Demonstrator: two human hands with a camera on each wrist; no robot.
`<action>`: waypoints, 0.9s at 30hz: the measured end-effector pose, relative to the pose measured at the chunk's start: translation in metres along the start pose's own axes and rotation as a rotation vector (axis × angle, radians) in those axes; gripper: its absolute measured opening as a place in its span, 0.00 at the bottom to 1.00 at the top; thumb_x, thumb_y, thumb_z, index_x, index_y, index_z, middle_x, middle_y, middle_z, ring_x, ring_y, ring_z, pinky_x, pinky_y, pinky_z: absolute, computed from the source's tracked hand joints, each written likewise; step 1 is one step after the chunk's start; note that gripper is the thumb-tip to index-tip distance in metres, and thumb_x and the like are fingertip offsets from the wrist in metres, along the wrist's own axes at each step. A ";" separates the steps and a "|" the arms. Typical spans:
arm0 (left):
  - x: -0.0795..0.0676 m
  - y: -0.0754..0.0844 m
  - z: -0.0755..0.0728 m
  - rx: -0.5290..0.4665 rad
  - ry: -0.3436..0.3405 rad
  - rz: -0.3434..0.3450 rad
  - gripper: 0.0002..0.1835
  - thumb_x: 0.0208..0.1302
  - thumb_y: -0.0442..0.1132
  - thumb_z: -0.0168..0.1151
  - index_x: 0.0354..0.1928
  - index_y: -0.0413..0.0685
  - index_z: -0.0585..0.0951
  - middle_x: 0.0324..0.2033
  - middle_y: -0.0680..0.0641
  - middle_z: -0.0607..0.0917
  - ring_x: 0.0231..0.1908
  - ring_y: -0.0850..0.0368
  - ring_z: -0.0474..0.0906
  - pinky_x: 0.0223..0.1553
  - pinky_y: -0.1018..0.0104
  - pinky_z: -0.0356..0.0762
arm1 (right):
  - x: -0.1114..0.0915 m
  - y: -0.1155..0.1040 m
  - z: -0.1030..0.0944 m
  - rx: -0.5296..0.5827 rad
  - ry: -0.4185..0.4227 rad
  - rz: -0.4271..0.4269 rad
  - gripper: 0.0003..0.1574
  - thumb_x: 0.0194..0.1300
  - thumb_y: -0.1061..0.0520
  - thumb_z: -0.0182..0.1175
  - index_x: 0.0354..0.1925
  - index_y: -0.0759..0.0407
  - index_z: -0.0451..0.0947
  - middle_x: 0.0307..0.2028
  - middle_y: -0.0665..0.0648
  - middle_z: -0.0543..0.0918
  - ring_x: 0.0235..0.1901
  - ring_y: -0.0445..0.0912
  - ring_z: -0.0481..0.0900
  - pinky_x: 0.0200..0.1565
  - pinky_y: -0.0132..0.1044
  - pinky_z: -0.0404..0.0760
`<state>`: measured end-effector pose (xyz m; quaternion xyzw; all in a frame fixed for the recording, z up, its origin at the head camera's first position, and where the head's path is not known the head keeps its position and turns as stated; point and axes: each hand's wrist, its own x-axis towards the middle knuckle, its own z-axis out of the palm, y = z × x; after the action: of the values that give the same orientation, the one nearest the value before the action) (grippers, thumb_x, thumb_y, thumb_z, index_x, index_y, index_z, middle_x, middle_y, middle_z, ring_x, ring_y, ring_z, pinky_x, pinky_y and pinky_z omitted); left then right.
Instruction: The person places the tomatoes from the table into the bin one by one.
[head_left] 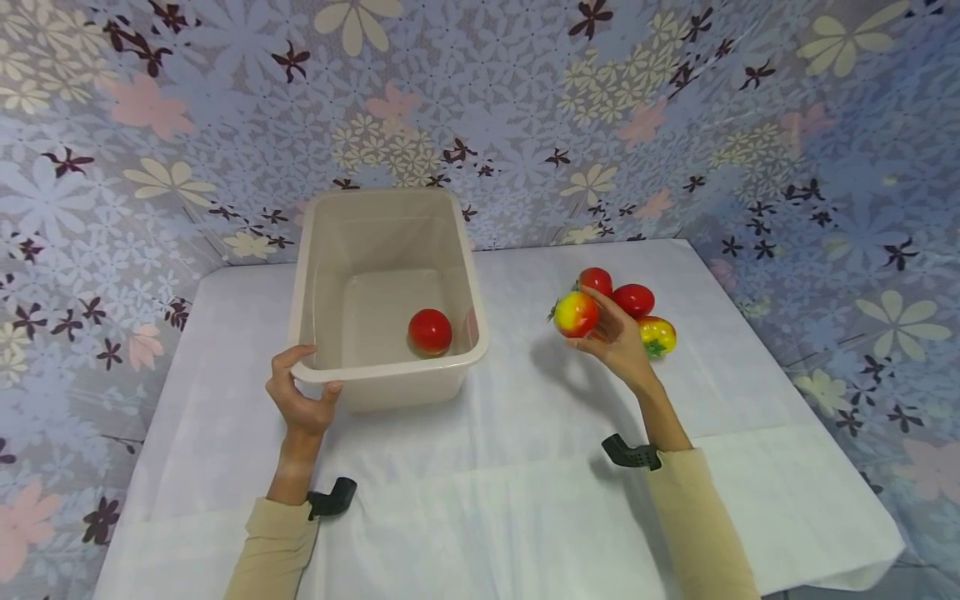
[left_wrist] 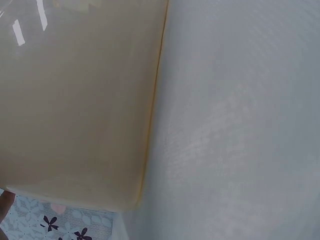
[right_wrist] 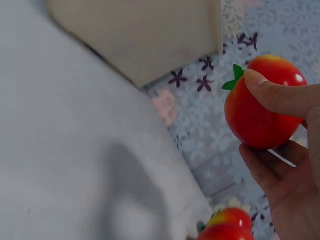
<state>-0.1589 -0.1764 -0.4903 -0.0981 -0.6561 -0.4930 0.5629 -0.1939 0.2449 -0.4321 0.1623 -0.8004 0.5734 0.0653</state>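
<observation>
In the head view my left hand (head_left: pixel 300 400) grips the near left corner of a beige plastic bin (head_left: pixel 397 385), fingers over its rim. A red tomato (head_left: pixel 430 332) lies inside, toward the near right. To the right of the bin, my right hand (head_left: pixel 617 340) holds a glossy red-and-yellow tomato (head_left: pixel 576 314) above the table. The right wrist view shows my thumb across this tomato (right_wrist: pixel 260 115), fingers beneath it and green leaves at its top. The left wrist view is mostly filled by the bin's outer wall (left_wrist: pixel 80 110); a bit of hand shows at the lower left edge.
Behind and beside my right hand lie two red tomatoes (head_left: pixel 633 300) and a yellow-and-red one (head_left: pixel 657 336) with green leaves. A white cloth covers the table (head_left: pixel 480 517). A flower-patterned curtain (head_left: pixel 525 100) stands close behind the table and along its sides.
</observation>
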 end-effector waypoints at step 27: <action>0.003 0.002 -0.001 0.003 -0.017 0.002 0.49 0.50 0.78 0.58 0.36 0.29 0.75 0.31 0.40 0.83 0.42 0.71 0.78 0.48 0.78 0.71 | 0.052 -0.016 0.051 0.134 -0.104 -0.191 0.48 0.51 0.75 0.69 0.69 0.60 0.65 0.65 0.61 0.73 0.62 0.46 0.72 0.58 0.35 0.75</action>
<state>-0.1577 -0.1773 -0.4872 -0.1023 -0.6615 -0.4908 0.5578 -0.2330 0.1828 -0.4195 0.2715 -0.7436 0.6074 0.0670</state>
